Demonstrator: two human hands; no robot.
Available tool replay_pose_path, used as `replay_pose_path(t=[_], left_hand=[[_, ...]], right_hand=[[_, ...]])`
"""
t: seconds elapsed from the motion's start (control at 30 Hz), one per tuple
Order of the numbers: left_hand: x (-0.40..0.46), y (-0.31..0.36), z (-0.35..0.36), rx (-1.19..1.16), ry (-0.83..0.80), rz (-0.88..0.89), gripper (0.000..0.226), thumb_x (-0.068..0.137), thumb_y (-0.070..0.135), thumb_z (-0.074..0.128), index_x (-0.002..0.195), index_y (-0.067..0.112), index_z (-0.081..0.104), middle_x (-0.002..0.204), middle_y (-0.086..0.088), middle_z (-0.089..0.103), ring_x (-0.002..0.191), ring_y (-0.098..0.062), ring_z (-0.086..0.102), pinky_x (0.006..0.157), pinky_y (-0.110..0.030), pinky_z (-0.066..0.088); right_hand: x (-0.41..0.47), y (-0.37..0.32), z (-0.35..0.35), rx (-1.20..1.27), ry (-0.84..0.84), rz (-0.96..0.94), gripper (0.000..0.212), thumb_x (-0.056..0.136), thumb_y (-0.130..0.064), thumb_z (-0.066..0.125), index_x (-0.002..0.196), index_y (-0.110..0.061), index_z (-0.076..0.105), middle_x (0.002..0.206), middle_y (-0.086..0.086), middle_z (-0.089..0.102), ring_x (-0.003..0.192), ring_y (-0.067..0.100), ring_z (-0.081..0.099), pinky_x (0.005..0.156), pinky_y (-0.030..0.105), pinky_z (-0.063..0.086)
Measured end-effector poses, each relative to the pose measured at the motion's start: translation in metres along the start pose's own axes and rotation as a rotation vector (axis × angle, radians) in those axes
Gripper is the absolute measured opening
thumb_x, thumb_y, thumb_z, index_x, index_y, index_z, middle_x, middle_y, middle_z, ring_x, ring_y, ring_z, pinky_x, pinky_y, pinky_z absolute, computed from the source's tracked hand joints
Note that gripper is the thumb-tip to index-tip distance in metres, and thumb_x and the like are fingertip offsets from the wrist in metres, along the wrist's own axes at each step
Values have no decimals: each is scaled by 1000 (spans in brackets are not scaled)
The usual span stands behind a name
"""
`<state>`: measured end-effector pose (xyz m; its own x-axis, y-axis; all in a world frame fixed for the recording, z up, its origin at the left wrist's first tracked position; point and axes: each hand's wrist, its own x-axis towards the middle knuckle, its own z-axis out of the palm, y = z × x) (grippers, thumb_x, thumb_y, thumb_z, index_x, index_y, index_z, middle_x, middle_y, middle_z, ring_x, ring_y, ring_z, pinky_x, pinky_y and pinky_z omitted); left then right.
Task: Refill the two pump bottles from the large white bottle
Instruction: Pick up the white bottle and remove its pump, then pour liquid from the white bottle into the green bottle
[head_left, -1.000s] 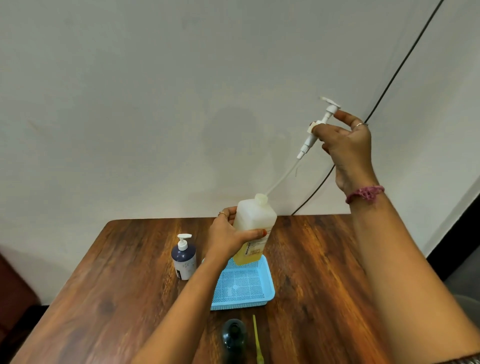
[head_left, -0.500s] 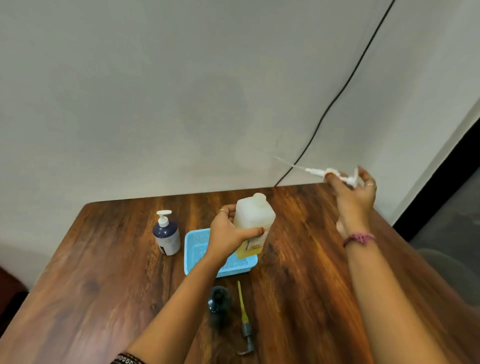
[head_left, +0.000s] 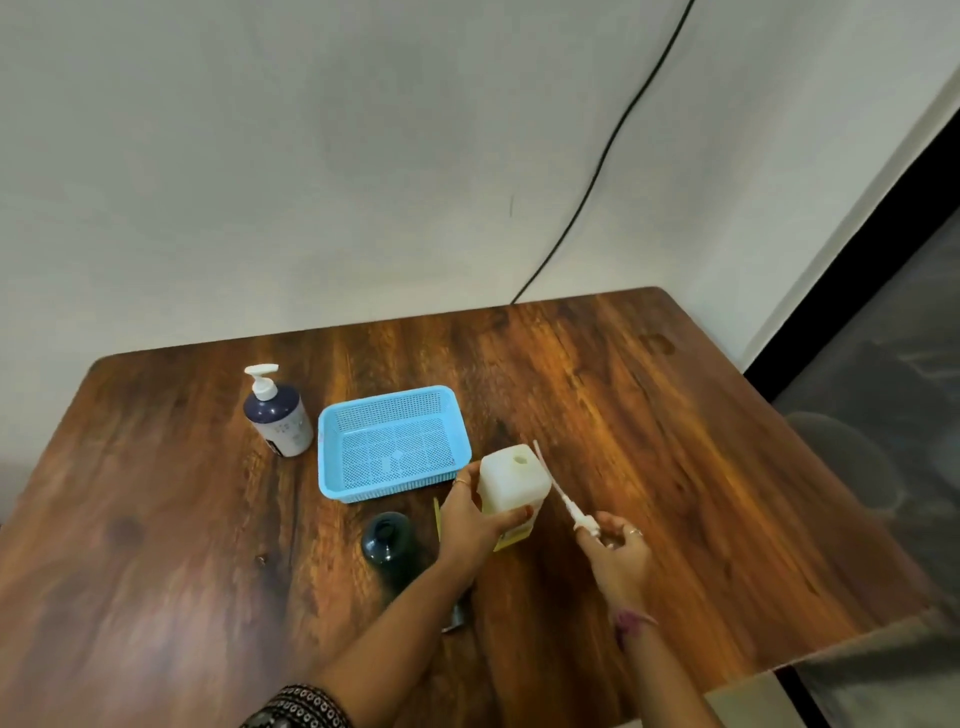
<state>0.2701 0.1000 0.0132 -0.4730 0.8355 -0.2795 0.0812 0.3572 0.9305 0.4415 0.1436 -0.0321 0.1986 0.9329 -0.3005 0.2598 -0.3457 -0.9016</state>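
The large white square plastic bottle (head_left: 513, 480) stands upright on the brown wooden counter (head_left: 675, 441), just in front of the right corner of the light-blue perforated plastic basket (head_left: 392, 449), its round mouth uncapped and facing up. The left hand (head_left: 470, 519) wraps its near side, fingers (head_left: 514, 515) curled closed around the body. The right hand (head_left: 615, 553) is closed on the head of a white pump with its long thin dip tube (head_left: 563, 499), held low and slanting so the tube tip lies beside the white bottle's top edge.

A dark green round bottle (head_left: 387, 540) stands open just left of the left wrist (its pump seems to be the yellowish tube partly hidden behind that hand, though I cannot be sure). The dark blue pump bottle with a white dispenser (head_left: 278, 415) sits left of the basket, pump on, apparently not yet opened.

Risks from here, as I judge them: the dip tube probably carries liquid, so laying it on the counter could leave a smear or let it roll off. Lifting the white bottle one-handed to pour into the dark bottle's narrow neck invites a spill, as the wide mouth could let out more than the small neck can take. The forearm passes close to the green bottle and could knock it over.
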Motion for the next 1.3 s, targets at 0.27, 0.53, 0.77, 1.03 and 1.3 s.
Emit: replay_pose_path(t=[0.27, 0.53, 0.77, 1.03, 1.3], left_hand=[[-2, -9, 5, 38, -36, -20, 79, 68, 17, 85, 134, 20, 42, 134, 2, 53, 124, -13, 47, 99, -30, 44], [-2, -6, -2, 83, -93, -21, 83, 71, 12, 81, 140, 16, 36, 136, 0, 50, 124, -13, 46, 94, -27, 43], [-18, 22, -43, 361, -138, 195, 115, 69, 22, 84, 153, 12, 5, 155, 1, 24, 144, -15, 23, 116, -28, 21], [-23, -6, -135, 621, -137, 193, 115, 68, 44, 81, 153, 18, 7, 159, -1, 20, 143, -15, 25, 112, -26, 26], [-27, -45, -121, 425, -73, 79, 90, 70, 20, 83, 144, 17, 32, 138, 0, 47, 120, -8, 47, 90, -11, 36]], right_hand=[[-13, 28, -1, -221, -90, -95, 36, 75, -19, 77, 108, -16, 63, 103, 0, 61, 93, 17, 60, 67, 20, 46], [-12, 26, -2, -277, -114, -106, 51, 73, -25, 78, 118, -13, 58, 116, 5, 59, 100, 18, 57, 80, 31, 50], [-24, -14, 5, -263, -213, -223, 75, 74, -40, 77, 136, -25, 39, 145, 2, 36, 132, 23, 36, 105, 44, 37], [-40, -30, 52, -185, -420, -276, 110, 64, -47, 82, 148, -27, 14, 148, -8, 34, 132, 6, 31, 108, 29, 28], [-46, -30, 72, -77, -217, -244, 80, 68, -22, 85, 136, -12, 43, 126, 1, 57, 112, 8, 52, 74, 4, 40]])
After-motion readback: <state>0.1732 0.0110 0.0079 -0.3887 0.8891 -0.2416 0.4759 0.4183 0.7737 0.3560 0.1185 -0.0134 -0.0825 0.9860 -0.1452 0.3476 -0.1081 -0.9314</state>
